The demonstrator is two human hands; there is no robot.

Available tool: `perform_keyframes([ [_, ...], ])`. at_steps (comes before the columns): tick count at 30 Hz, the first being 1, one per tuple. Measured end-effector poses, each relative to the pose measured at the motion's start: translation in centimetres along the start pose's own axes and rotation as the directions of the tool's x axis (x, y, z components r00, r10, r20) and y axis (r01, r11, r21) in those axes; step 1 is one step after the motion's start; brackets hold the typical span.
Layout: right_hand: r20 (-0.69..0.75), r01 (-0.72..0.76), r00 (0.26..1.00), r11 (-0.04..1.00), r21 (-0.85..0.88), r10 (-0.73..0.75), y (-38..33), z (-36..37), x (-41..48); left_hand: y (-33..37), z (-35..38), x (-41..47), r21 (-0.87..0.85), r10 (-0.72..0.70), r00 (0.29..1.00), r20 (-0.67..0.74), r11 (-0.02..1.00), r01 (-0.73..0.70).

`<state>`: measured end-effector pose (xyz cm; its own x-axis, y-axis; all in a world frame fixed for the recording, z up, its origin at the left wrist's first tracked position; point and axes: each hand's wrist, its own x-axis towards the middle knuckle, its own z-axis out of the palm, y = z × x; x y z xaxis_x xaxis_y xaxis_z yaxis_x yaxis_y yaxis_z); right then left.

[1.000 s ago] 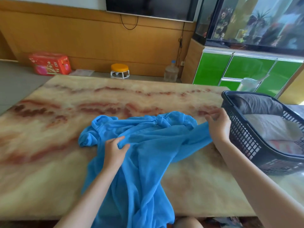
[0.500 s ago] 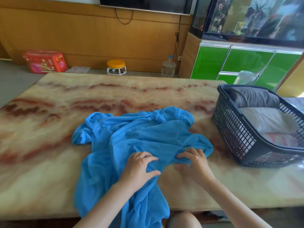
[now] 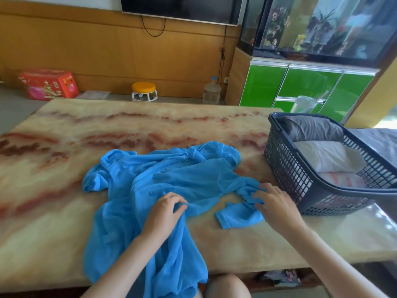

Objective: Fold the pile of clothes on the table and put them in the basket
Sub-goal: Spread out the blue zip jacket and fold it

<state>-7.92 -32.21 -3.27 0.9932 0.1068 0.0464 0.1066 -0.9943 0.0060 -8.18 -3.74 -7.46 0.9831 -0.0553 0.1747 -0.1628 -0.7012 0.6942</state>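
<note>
1. Head view, and it is the only one: the blue jacket [image 3: 171,181] lies rumpled on the marble-patterned table [image 3: 64,147], front up with the zip [image 3: 159,168] showing. Its lower half spills over the near edge towards the person's lap, so it needs squaring up before any fold.
2. The left hand [image 3: 163,211] sits mid-garment, fingers curled and pinching a ridge of cloth. That looks like an anchor, holding the body steady while the other side gets sorted.
3. The right hand [image 3: 277,203] is over on the jacket's right sleeve [image 3: 238,214], fingers bent into the bunched cloth near the cuff. Whether the thumb grips underneath is hidden. My read is that the sleeve is being drawn out straight, ready to fold across.
4. The basket [image 3: 285,166] stands just beside the right hand at the table's right end. A grey piece [image 3: 311,127] and a white piece [image 3: 326,155] are already folded inside, so it is close enough for a short drop-in.
5. Judgement: this is the spreading stage, with the fold itself not yet made.
</note>
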Motion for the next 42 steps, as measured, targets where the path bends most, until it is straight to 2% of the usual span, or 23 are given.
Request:
perform_keyframes([
  [2, 0.024, 0.033, 0.999, 0.977, 0.211, -0.039, -1.8, 1.3, -0.5, 0.4, 0.2, -0.1, 0.009, 0.018, 1.0, 0.018, 1.0, -0.018],
  [4, 0.106, 0.018, 0.993, 0.973, 0.231, -0.044, -2.9, 3.0, -0.7, 0.4, 0.4, -0.2, 0.03, 0.047, 0.998, 0.043, 0.998, -0.048],
  [7, 0.117, -0.027, 0.993, 0.962, 0.273, -0.006, -1.8, 3.1, -1.2, 0.4, 0.4, -0.6, 0.032, 0.053, 0.993, 0.102, 0.998, -0.056],
  [8, 0.159, -0.06, 0.987, 0.977, 0.207, 0.027, -0.9, 2.5, -1.4, 0.2, 0.4, -0.6, 0.038, 0.052, 0.992, 0.118, 0.998, -0.057],
  [10, 0.233, -0.084, 0.966, 0.99, -0.116, 0.11, 0.6, 0.5, -1.9, 0.2, 0.4, -0.9, 0.056, 0.05, 0.988, 0.149, 0.997, -0.058],
  [12, 0.193, -0.098, 0.965, 0.931, -0.352, 0.175, 1.5, -1.2, -2.0, 0.2, 0.5, -0.9, 0.071, 0.049, 0.987, 0.156, 0.996, -0.061],
  [13, 0.16, -0.09, 0.974, 0.924, -0.372, 0.159, 1.4, -1.7, -1.9, 0.3, 0.6, -0.8, 0.083, 0.05, 0.987, 0.154, 0.995, -0.063],
  [14, 0.144, -0.078, 0.981, 0.944, -0.322, 0.13, 0.9, -2.0, -1.5, 0.4, 0.7, -0.7, 0.1, 0.051, 0.988, 0.146, 0.993, -0.066],
  [16, 0.117, -0.075, 0.99, 0.995, -0.072, 0.083, -0.6, -2.3, -0.5, 0.9, 0.9, -0.4, 0.143, 0.061, 0.99, 0.124, 0.987, -0.078],
  [18, 0.054, -0.106, 0.994, 0.973, 0.206, 0.097, -1.6, -1.3, 1.3, 1.2, 1.1, 0.0, 0.172, 0.068, 0.991, 0.117, 0.981, -0.088],
  [21, 0.014, -0.191, 0.98, 0.91, 0.368, 0.2, -2.0, 0.7, 5.2, 1.2, 1.0, 1.2, 0.169, 0.059, 0.992, 0.115, 0.983, -0.078],
  [24, 0.107, -0.331, 0.942, 0.832, 0.445, 0.318, -1.8, 2.3, 8.9, 0.6, 0.7, 3.4, 0.145, 0.088, 0.992, 0.094, 0.984, -0.101],
  [27, 0.226, -0.419, 0.908, 0.759, 0.498, 0.353, -1.7, 2.8, 11.8, 0.3, 0.3, 7.2, 0.242, 0.091, 0.994, 0.063, 0.965, -0.104],
  [32, 0.287, -0.524, 0.845, 0.595, 0.609, 0.45, -2.1, 3.8, 16.2, -1.2, 0.2, 15.0, 0.288, 0.015, 1.0, -0.024, 0.958, -0.007],
  [35, 0.28, -0.505, 0.857, 0.599, 0.622, 0.433, -2.4, 4.3, 19.7, -2.3, 0.7, 19.1, 0.307, -0.041, 0.999, -0.001, 0.951, 0.04],
  [39, 0.249, -0.456, 0.889, 0.696, 0.554, 0.383, -3.8, 4.5, 25.1, -3.9, 1.8, 22.8, 0.356, -0.118, 0.984, 0.136, 0.932, 0.062],
  [41, 0.289, -0.45, 0.893, 0.669, 0.591, 0.345, -5.0, 4.6, 27.7, -4.9, 2.5, 24.1, 0.3, -0.147, 0.98, 0.13, 0.948, 0.102],
  [42, 0.288, -0.439, 0.897, 0.599, 0.67, 0.335, -5.5, 4.6, 29.2, -5.2, 2.6, 24.6, 0.281, -0.154, 0.984, 0.089, 0.952, 0.124],
])
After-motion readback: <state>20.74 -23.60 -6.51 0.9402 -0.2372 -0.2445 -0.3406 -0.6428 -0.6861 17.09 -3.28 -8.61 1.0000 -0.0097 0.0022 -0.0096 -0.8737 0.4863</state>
